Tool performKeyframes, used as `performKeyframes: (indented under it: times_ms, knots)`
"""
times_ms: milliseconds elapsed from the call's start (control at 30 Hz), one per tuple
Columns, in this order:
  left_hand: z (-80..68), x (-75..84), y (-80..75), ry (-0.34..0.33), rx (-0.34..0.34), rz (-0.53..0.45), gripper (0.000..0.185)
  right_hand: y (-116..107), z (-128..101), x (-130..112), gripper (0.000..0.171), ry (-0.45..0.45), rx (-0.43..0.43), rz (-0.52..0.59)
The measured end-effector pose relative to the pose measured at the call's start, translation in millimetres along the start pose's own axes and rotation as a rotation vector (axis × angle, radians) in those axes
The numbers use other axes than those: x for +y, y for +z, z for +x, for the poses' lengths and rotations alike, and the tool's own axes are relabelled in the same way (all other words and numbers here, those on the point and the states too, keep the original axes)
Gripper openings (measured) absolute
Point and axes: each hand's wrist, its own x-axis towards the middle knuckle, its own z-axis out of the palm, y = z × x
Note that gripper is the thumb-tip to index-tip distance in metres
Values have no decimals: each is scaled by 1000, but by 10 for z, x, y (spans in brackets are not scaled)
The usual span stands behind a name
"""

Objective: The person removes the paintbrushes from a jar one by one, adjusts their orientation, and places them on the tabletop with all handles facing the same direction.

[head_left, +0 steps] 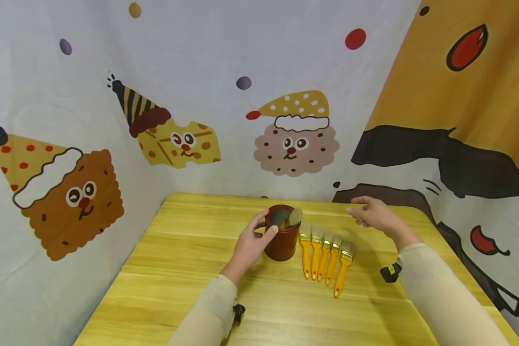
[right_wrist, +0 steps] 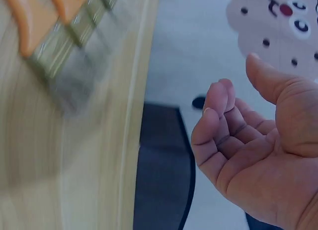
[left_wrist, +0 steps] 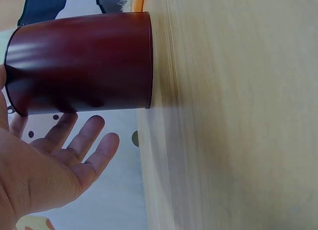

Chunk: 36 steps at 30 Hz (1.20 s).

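A dark red cylindrical pot (head_left: 281,246) stands upright on the table, its dark mouth facing up. Inside it, one paintbrush (head_left: 295,216) leans right, bristles above the rim. My left hand (head_left: 252,242) holds the pot from its left side, thumb and index finger at the rim; the other fingers (left_wrist: 89,135) lie loosely beside the wall. Right of the pot, several flat paintbrushes (head_left: 325,252) with orange handles lie in a row, bristles toward the back. My right hand (head_left: 374,215) hovers beyond the row at the back right, fingers loosely curled with nothing in them.
The yellow wood-grain table (head_left: 186,288) ends at the back against a white cloth (head_left: 199,57) printed with cartoon figures. Cloth also hangs along the left and right sides. Black wrist devices show under both sleeves (head_left: 437,288).
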Motion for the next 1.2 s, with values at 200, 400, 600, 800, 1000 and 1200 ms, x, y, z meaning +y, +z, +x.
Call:
performKeyframes:
  times_ms: [200,400,600,800,1000,1200]
  knots:
    - [-5,-12,-2,-4,-2,3,59,264,51,-316,72,-90,-83,12]
    - [-3,6,-16,-5,4,4,59,550,89,-608,66,-221,-135,-23]
    - [4,5,-16,-2,7,17,59,778,129,-816,71,-254,-87,-56]
    - [12,13,-13,2,4,17,62,904,160,-944,62,-272,-1,-74]
    - [14,13,-10,-4,-3,12,60,973,152,-1036,53,-270,81,-89]
    - [16,7,-10,-9,-10,16,59,1017,103,-1140,57,-272,97,-135]
